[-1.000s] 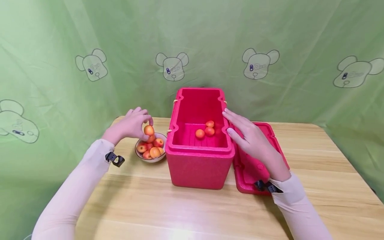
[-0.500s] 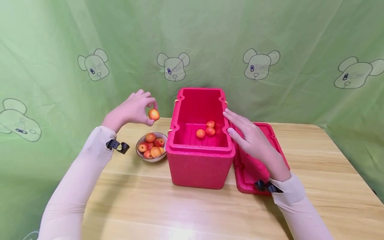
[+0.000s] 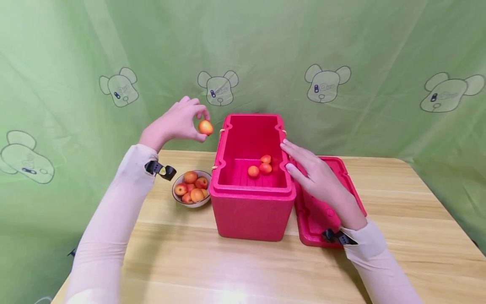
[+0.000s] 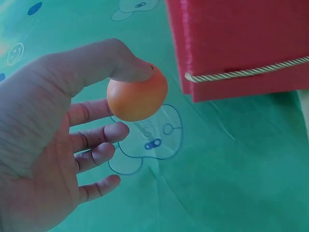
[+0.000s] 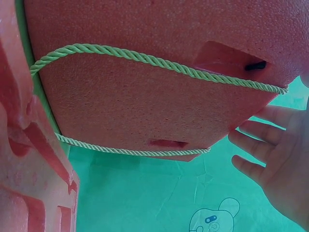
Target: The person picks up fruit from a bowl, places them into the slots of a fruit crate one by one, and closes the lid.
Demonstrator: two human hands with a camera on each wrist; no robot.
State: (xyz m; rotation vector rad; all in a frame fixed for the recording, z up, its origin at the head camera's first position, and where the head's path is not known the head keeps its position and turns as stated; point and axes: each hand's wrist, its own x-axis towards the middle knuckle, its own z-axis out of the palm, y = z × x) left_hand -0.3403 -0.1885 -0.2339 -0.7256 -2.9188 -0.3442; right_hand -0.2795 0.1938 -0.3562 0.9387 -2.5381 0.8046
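Note:
My left hand [image 3: 176, 122] is raised beyond the bowl and left of the red foam box [image 3: 250, 217]. Between thumb and forefinger it pinches an orange-yellow apricot [image 3: 205, 127]; in the left wrist view the apricot [image 4: 137, 94] has a small dark spot near the thumb tip, and the other fingers are spread behind it. On the box's right rim rest the extended fingers of my right hand [image 3: 317, 175]. Inside the open box, three orange-red apricots [image 3: 253, 171] lie on the floor. A bowl [image 3: 193, 205] with several more apricots [image 3: 197, 194] stands against the box's left side.
The red lid [image 3: 319, 219] lies on the wooden table [image 3: 171, 261] to the right of the box, partly under my right forearm. Twisted cords [image 5: 130, 54] run along the box's side. A green curtain [image 3: 265, 50] with mouse drawings hangs behind the table.
My left hand has lifted the apricot out of the bowl and carried it up and to the right, toward the box's left rim. My right hand has stayed on the right rim.

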